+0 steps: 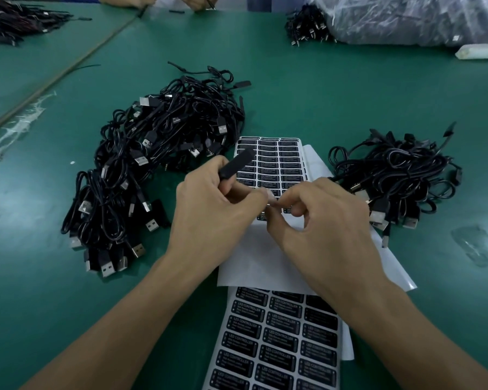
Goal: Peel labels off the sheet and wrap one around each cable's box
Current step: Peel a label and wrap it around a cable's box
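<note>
Our left hand (209, 204) curls round one black box (238, 163), holding it tilted over the upper label sheet (276, 161). A lower label sheet (279, 339) lies nearer us, so we count two. Our right hand (321, 218) pinches one label (271, 198) between thumb and forefinger, beside the left fingertips. Two cable heaps flank the sheets on the green counter (321, 94): the left heap (158, 164) larger, the right heap (400, 175) smaller.
</note>
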`<act>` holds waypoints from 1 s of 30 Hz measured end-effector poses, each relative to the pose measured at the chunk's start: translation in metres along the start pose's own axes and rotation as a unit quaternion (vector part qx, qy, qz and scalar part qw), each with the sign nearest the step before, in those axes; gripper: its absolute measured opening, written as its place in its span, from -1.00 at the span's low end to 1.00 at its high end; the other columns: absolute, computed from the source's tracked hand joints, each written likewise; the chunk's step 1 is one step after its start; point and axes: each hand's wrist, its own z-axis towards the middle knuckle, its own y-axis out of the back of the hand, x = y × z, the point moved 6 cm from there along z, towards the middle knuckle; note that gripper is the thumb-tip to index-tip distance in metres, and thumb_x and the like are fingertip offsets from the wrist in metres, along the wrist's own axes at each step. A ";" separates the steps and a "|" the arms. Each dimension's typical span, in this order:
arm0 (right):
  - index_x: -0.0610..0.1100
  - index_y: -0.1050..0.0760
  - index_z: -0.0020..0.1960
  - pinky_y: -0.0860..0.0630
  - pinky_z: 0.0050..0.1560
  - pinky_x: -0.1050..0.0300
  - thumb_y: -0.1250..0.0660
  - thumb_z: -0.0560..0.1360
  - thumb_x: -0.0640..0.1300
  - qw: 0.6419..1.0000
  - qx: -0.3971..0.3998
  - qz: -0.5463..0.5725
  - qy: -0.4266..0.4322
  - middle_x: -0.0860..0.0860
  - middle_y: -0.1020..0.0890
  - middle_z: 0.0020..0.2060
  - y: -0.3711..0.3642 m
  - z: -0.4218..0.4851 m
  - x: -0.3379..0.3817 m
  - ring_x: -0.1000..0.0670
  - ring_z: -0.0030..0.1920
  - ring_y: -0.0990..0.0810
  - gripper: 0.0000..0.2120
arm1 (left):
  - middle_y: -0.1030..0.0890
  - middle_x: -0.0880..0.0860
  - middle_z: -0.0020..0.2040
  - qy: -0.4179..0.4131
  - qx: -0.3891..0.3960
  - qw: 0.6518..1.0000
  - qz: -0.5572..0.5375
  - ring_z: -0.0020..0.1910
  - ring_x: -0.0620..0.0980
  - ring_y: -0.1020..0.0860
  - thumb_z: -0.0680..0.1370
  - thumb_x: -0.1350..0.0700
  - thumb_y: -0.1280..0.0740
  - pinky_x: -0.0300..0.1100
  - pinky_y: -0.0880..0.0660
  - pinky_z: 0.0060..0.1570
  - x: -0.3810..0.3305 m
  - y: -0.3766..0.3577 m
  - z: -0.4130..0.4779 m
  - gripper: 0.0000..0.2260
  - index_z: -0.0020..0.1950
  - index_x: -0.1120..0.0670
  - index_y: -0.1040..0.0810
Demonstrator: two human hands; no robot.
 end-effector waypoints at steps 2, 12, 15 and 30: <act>-0.14 -0.64 -0.18 -0.33 -0.31 0.27 -0.52 0.42 -0.17 1.000 0.001 0.001 0.009 0.06 -0.53 -0.31 -0.001 0.000 0.001 0.08 -0.31 -0.46 -0.92 | -0.64 0.08 -0.38 0.002 0.004 1.000 0.001 -0.23 0.29 -0.65 0.36 0.08 -0.47 0.26 -0.60 -0.13 0.001 -0.001 0.000 -0.60 -0.32 0.02 -0.20; 0.00 -0.68 -0.23 -0.46 -0.34 0.14 -0.48 0.47 -0.18 0.946 0.024 0.287 -0.152 -0.01 -0.64 -0.38 -0.008 0.003 -0.022 0.03 -0.40 -0.51 -0.86 | -0.70 -0.11 -0.28 0.003 0.041 0.999 0.007 -0.25 -0.06 -0.66 0.38 0.09 -0.44 0.08 -0.62 -0.12 -0.002 -0.006 -0.002 -0.78 -0.24 0.14 -0.43; 0.03 -0.70 -0.21 -0.51 -0.27 0.01 -0.48 0.47 -0.20 0.924 0.024 0.336 -0.180 -0.16 -0.65 -0.32 -0.009 0.004 -0.023 -0.19 -0.30 -0.55 -0.85 | -0.70 -0.11 -0.27 -0.006 0.053 0.999 0.010 -0.24 0.03 -0.66 0.37 0.10 -0.45 0.11 -0.59 -0.13 -0.003 -0.007 -0.002 -0.72 -0.19 0.23 -0.40; 0.03 -0.69 -0.20 -0.40 -0.38 0.27 -0.50 0.46 -0.17 0.916 0.045 0.345 -0.198 -0.27 -0.58 -0.33 -0.011 0.003 -0.025 0.06 -0.39 -0.43 -0.88 | -0.67 -0.06 -0.34 -0.005 0.092 0.996 -0.013 -0.33 -0.09 -0.59 0.36 0.13 -0.43 -0.23 -0.53 -0.29 0.002 -0.009 -0.001 -0.75 -0.14 0.25 -0.45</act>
